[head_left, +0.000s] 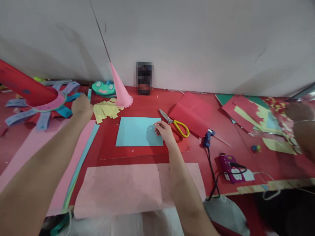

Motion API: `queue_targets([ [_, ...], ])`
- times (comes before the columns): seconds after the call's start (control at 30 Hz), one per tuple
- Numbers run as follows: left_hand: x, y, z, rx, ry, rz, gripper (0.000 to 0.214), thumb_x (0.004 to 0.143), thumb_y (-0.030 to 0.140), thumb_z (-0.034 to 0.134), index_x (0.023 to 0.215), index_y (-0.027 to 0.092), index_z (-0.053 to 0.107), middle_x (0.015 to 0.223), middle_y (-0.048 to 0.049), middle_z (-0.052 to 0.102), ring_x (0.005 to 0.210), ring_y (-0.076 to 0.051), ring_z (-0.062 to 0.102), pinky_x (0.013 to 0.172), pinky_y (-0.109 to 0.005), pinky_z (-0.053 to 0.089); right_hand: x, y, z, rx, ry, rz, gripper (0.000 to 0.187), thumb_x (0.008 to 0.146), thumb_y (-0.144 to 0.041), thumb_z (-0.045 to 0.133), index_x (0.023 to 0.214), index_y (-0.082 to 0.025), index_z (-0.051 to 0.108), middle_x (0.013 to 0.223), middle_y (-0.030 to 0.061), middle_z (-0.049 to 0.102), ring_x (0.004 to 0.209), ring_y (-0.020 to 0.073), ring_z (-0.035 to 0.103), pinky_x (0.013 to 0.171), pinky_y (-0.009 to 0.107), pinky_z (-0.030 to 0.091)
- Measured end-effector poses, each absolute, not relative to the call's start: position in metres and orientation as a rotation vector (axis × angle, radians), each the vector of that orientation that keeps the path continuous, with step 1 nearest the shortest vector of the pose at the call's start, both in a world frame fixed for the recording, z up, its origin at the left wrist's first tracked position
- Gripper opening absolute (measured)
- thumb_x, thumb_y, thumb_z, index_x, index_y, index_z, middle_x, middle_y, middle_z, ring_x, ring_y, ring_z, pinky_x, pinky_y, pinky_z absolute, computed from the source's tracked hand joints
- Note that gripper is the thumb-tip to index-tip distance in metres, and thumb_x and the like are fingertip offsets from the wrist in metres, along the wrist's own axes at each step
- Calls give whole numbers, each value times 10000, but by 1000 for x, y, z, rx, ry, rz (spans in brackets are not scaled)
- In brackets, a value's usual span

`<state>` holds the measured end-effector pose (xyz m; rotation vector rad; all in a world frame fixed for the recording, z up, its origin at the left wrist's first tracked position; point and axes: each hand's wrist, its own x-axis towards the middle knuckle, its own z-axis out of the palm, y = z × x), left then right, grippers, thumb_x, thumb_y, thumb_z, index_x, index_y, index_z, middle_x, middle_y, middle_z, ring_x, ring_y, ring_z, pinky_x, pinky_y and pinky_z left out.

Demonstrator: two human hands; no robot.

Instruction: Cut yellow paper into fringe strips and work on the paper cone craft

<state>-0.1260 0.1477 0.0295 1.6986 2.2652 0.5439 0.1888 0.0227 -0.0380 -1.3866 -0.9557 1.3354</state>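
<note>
My left hand (82, 106) reaches to the far left, its fingers closed at the end of a blue paper strip (74, 96). That strip belongs to a ring of blue and lilac strips around a red paper tube (29, 87), which lies tilted. My right hand (163, 131) hovers over the right edge of a light blue paper sheet (139, 132), fingers curled together; whether something small is in them I cannot make out. Scissors with yellow handles (182, 127) lie just right of it. Under the blue sheet is a red board (110, 152).
Behind stand a pink paper cone (119, 88) on a thin stick and cut yellow paper (105, 110). To the right lie red paper (192, 111), a glue gun (208, 138) and a purple power strip (231, 168) with cords. Another person (302, 131) is at the right edge.
</note>
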Motion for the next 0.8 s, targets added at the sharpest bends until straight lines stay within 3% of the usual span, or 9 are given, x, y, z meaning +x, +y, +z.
queue_targets([
  [0.13,-81,94,39,1827,2357,543,223,804,149,493,1018,129,436,1082,-149,601,1074,-314,555,912,-466,405,186,22,-38,-1415,-964,1267,253,716,-416,590,820,-188,559,567,-35,553,462,101,518,412,201,404],
  [0.27,-33,43,26,1846,1959,685,127,797,225,541,905,188,485,864,-51,657,827,-195,643,760,-319,493,181,12,-27,-1454,-1165,782,385,837,-352,506,1209,-255,521,697,-30,591,443,75,475,487,213,448],
  [0.33,-17,27,14,1808,1703,799,106,784,247,558,843,204,481,847,-27,658,784,-164,644,701,-278,508,175,6,-22,-1426,-1414,602,392,865,-296,489,1256,-279,524,718,-21,597,501,81,489,571,210,462],
  [0.47,-4,13,-8,1777,1408,942,153,775,317,578,773,209,469,838,-11,658,721,-135,637,659,-261,522,161,0,-25,-1335,-1854,463,342,890,-208,455,1186,-289,606,887,15,638,641,88,563,632,178,448],
  [0.57,-5,12,-22,1757,1270,992,187,797,379,567,829,205,506,812,-10,646,705,-131,638,699,-276,527,153,1,-30,-1310,-1869,437,305,879,-165,449,1095,-255,644,1027,48,628,759,110,597,662,188,453],
  [0.67,-7,16,-34,1676,1161,1088,259,861,435,475,961,199,514,890,-39,644,682,-115,623,681,-266,519,152,3,-32,-1291,-1631,546,151,865,-266,518,855,-198,651,842,46,615,659,118,559,608,217,451],
  [0.8,-9,23,-42,1543,1130,1112,383,862,489,447,1109,198,475,908,-42,634,632,-100,576,627,-246,490,154,4,-32,-1114,-1180,1056,415,886,-485,451,606,-190,533,464,-51,363,407,86,406,441,216,384],
])
